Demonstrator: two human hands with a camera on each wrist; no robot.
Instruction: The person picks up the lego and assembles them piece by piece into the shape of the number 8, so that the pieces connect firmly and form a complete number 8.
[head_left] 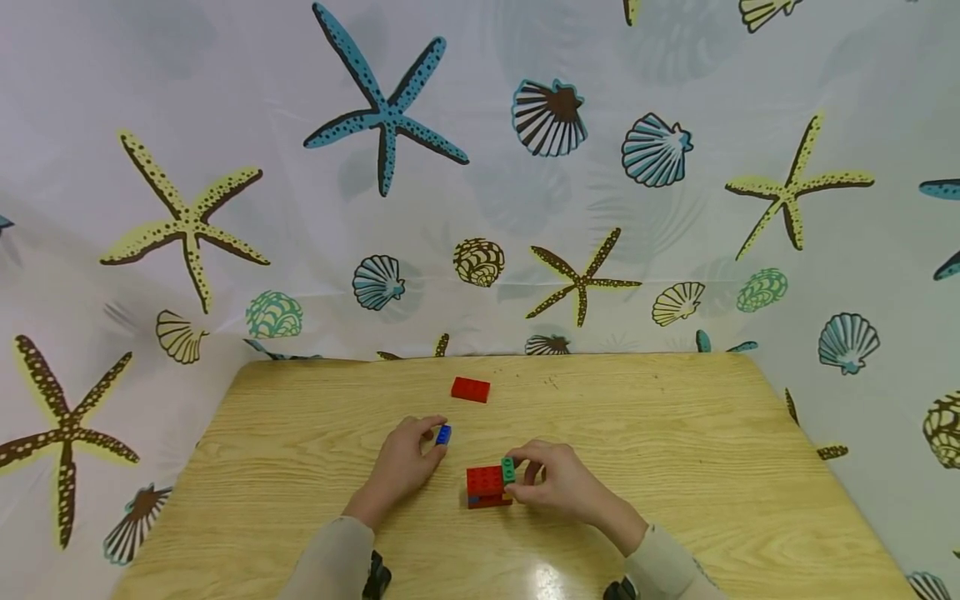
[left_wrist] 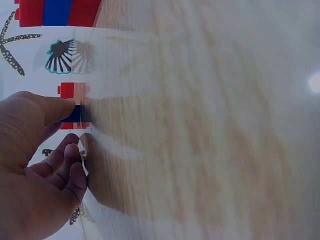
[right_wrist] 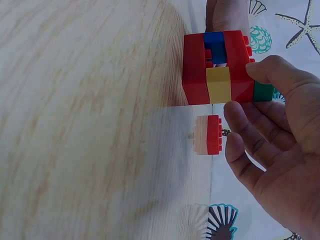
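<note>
Green brick sits atop the brick stack at its three-o'clock end, pinched by your partly curled right hand; align its edges, then press squarely. Your left hand, nearly closed, pinches the blue brick at the stack's ten-thirty; keep it clear.

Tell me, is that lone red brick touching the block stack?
Apart. The head view shows bare tabletop between the red brick and the block stack.
</note>
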